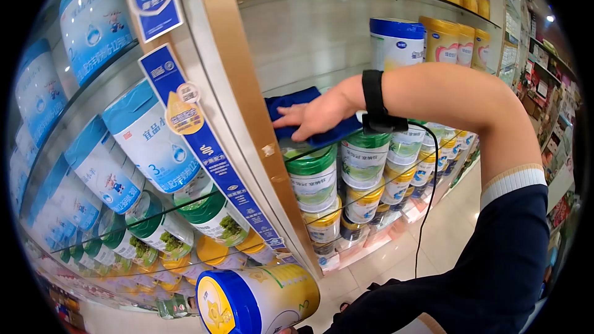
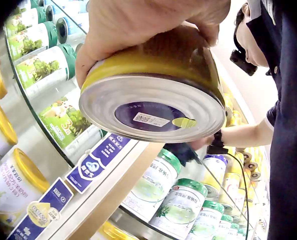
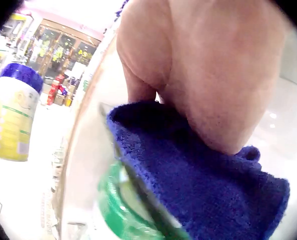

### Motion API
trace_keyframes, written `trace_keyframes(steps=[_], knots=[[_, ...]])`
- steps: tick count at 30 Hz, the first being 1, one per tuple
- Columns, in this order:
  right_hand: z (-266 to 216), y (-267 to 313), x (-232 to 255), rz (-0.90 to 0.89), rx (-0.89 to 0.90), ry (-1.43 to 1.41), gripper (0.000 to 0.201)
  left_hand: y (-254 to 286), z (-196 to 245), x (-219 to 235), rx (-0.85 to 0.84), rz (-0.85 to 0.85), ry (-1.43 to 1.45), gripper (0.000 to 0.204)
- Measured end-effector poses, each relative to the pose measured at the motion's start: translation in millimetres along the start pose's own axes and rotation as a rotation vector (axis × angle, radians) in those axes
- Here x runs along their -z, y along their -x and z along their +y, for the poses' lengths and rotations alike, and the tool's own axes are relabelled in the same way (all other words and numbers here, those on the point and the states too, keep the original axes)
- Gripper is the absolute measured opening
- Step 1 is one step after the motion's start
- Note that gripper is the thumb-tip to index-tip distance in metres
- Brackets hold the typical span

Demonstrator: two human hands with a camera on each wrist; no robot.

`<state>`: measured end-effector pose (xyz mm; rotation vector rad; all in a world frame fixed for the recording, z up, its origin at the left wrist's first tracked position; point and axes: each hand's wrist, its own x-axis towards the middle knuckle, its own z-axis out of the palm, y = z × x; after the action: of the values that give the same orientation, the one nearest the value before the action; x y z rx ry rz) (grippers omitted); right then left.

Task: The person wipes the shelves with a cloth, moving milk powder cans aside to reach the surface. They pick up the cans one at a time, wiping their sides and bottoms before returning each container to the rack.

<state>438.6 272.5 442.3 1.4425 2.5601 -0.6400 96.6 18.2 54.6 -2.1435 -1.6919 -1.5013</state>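
Note:
My right hand (image 1: 325, 112) lies flat with fingers spread on a dark blue cloth (image 1: 343, 132), pressing it on a glass shelf close to the wooden upright. In the right wrist view the cloth (image 3: 203, 175) is bunched under the hand and hangs over the shelf's edge, above a green-lidded can (image 3: 119, 210). My left hand (image 2: 148, 25) grips a yellow milk powder can (image 1: 278, 297) with a blue lid. This can is tipped on its side low in the head view, where the left hand is almost wholly hidden. Its metal base (image 2: 103, 112) faces the left wrist camera.
A tan upright (image 1: 247, 86) with blue label strips divides two shelf bays. Blue-and-white cans (image 1: 148, 136) fill the left bay. Green-lidded cans (image 1: 311, 176) stand just below the wiped-over shelf. A blue-lidded can (image 1: 397, 43) stands farther right. A black cable (image 1: 427, 216) hangs from the right wrist.

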Motion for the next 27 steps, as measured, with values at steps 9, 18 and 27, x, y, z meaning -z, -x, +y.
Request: trace_keyframes(steps=[9, 18, 27], knots=[[23.6, 52.6, -63.9, 0.455, 0.219, 0.361, 0.057, 18.2, -5.9, -19.3, 0.091, -0.015, 0.177, 0.024], [81.3, 125.1, -85.2, 0.711, 0.121, 0.376, 0.056, -46.4, 63.2, -30.2, 0.187, -0.003, 0.923, 0.063], [111.7, 169.2, -121.2, 1.107, 0.07, 0.327, 0.049, -119.9, 147.2, -8.1, 0.163, 0.096, 1.211, 0.099]])
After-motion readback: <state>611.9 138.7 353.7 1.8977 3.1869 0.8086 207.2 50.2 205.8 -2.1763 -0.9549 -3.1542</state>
